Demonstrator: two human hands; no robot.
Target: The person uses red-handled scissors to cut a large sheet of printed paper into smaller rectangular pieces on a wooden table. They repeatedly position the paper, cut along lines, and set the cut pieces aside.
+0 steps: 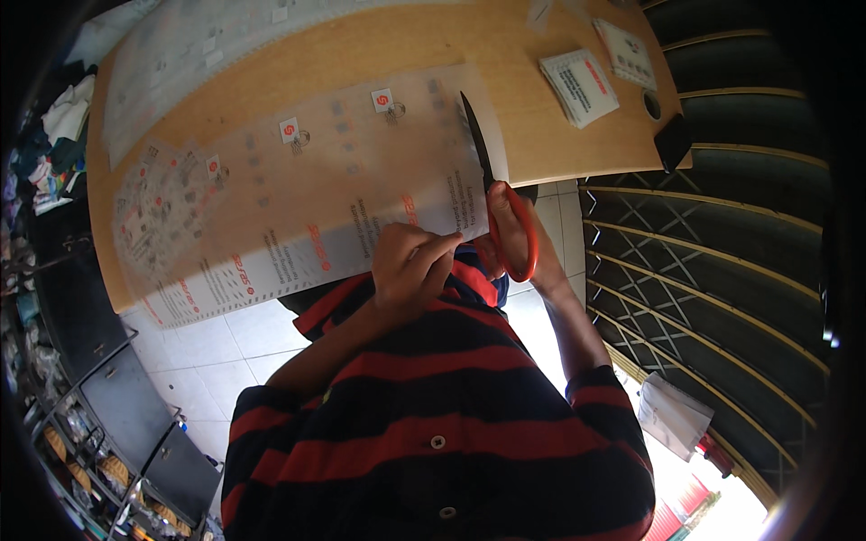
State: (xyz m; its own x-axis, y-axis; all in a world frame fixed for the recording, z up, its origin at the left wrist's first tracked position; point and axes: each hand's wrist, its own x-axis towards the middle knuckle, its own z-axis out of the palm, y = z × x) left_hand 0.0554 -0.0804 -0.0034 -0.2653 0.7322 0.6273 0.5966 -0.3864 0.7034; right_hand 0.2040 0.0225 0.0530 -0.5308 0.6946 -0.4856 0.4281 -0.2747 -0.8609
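A long translucent printed sheet (311,194) with red and dark markings lies across the table, its near edge hanging over my lap. My left hand (410,270) is closed, its thumb and fingers pinching that near edge close to the right end. My right hand (510,239) grips scissors (480,144) by their red-orange handles. Their dark blades point away from me along the sheet's right end, over a narrow strip of it. The blades look close together; whether the sheet lies between them I cannot tell.
Beyond the sheet, the wooden table (514,54) carries another translucent sheet (189,68) and small stacks of printed cards (580,87). A dark object (672,142) sits at its right corner. Black drawers (117,397) stand at left, a folding metal gate (704,243) at right.
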